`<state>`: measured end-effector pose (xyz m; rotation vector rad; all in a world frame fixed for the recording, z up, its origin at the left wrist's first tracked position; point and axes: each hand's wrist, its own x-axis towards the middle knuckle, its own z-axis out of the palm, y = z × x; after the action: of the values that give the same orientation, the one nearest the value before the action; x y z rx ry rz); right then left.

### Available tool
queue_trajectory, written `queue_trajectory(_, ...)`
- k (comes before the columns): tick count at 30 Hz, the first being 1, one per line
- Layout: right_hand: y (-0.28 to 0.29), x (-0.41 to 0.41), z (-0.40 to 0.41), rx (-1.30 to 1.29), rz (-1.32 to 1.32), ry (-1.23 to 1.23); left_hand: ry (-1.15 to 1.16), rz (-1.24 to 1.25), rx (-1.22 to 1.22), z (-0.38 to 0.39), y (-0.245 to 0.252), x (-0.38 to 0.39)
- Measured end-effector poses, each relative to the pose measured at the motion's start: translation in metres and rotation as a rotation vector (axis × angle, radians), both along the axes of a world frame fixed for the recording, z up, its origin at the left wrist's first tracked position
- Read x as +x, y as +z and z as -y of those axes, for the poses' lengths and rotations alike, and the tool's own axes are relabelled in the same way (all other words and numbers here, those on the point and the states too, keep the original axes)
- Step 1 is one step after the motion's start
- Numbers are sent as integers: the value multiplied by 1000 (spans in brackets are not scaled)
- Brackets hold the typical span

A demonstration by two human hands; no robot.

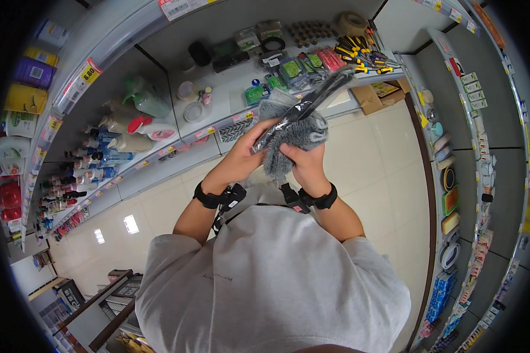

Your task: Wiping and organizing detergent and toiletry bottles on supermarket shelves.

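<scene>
My left hand [243, 154] and my right hand [307, 163] hold a bundle in front of my chest, above the floor by the shelf. The bundle has a fluffy grey cloth-like piece [282, 152], folded over, with my right thumb pressed on it. A long black item in clear plastic wrap [307, 103] lies slantwise across it, its far end pointing up and right over the shelf edge. My left fingers are closed round the near end of the wrapped item; some of them are hidden behind the bundle. Both wrists wear black straps with small devices.
Ahead, a shelf [212, 121] holds tape rolls [193, 111], packaged green goods [293, 70] and yellow-black screwdrivers [357, 48]. A cardboard box [375, 98] sits below it. Pump bottles [152, 102] line the left shelves; more stocked shelves [463, 132] stand at the right. Tiled floor [371, 167] lies between.
</scene>
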<state>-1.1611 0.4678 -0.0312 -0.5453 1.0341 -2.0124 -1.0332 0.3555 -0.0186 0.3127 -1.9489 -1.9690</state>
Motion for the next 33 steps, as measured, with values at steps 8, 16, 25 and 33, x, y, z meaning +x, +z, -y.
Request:
queue_trajectory(8,4,-10,-13,-47,55,29,11,-84,201,-15,14,0)
queue_trajectory(16,-11,-11,-30,-101,141,78,240,-46,-112,-30,28,-8)
queue_trajectory(25,3,-31,-33,-88,221,-291,242,64,-807,-34,37,5)
queue_trajectory(33,-16,-56,-39,-86,454,-283,182,48,-927,-41,38,23)
